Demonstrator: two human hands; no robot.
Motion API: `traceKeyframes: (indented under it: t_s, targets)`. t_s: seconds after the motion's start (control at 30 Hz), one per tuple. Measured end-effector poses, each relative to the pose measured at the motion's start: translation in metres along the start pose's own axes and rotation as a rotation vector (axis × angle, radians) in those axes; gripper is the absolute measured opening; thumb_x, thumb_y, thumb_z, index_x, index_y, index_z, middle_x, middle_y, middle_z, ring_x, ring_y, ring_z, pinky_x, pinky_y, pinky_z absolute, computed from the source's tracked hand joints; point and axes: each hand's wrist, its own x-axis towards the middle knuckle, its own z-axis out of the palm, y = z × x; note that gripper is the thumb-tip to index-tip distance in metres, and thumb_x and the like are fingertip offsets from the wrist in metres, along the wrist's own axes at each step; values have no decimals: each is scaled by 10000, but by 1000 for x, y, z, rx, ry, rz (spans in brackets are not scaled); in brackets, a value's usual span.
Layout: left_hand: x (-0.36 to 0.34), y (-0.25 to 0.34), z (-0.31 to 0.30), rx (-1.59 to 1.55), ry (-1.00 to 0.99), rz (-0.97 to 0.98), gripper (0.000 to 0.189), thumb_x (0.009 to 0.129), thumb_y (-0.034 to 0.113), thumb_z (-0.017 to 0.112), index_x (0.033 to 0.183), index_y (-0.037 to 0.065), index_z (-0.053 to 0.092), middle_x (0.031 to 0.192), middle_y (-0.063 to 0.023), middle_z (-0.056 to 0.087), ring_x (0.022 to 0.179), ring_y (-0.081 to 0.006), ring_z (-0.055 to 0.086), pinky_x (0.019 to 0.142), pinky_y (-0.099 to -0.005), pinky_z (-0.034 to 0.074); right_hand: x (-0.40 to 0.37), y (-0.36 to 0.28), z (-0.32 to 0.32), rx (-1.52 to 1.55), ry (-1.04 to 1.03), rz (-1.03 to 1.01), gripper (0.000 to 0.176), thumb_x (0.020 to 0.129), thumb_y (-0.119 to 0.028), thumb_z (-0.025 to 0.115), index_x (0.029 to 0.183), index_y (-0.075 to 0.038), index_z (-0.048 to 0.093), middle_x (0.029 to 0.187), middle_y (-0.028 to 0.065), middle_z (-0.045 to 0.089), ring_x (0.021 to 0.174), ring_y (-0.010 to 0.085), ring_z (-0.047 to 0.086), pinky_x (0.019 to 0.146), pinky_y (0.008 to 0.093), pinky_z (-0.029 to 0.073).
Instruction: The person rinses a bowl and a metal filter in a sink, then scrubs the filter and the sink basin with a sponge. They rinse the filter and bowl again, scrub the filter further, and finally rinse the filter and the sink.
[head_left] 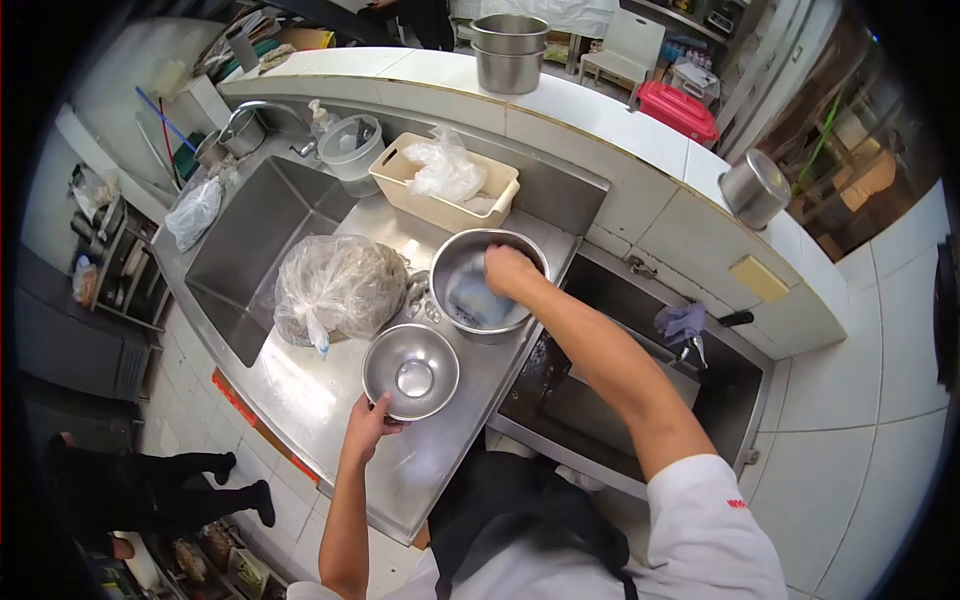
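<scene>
My left hand (368, 428) grips the near rim of a shiny metal mixing bowl (410, 372), thumb on the rim, over the steel counter. The bowl faces up with nothing visible in it. My right hand (512, 272) reaches down inside a larger steel pot (440, 290), its fingers closed; whatever they hold is hidden. Sudsy, bluish-looking water (478, 298) lies in the bottom of that pot. Left of the pot rests a bulging, knotted clear plastic bag (340, 285). Small metal pieces (420, 297) sit between bag and pot.
A deep sink (250, 250) lies left, another (570, 400) right, with a tap and purple cloth (680, 322). Behind the pot stands a cream bin (435, 207) beside a clear tub (352, 165). Steel containers (508, 70) top the tiled ledge. Someone's dark-clad legs (180, 470) show lower left.
</scene>
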Motion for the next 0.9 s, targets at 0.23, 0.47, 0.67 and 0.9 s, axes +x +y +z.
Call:
traceKeyframes:
  t_s: [0.23,0.47,0.67,0.9]
  targets:
    - [-22,1,8,457,514,526,400,814,119,547,1159,-36,416,1108,-194,473,1010,-274,497,841,-366,406,13,7,32,-29,47,106,416,846,-342,500,1027,31,527,898,216,607,853,341,604,742,421,489]
    - [-34,57,57,448,373,922,335,759,56,570,1086,18,507,1181,-173,447,1115,-322,425,950,-378,325,22,7,33,-87,43,127,257,823,-88,420,1018,-62,585,952,198,603,871,330,600,769,410,491]
    - [-39,56,64,395,143,920,263,761,57,571,1021,24,547,1159,-164,467,1093,-322,448,924,-386,353,0,-8,13,-271,-84,107,281,808,-125,478,1015,22,599,995,193,608,912,324,603,786,384,493]
    - [-44,44,67,444,104,848,242,762,65,567,1001,34,559,1145,-150,497,1092,-309,463,926,-372,353,8,15,23,-287,-136,1,298,634,-83,680,911,5,615,937,226,604,866,324,612,731,373,511]
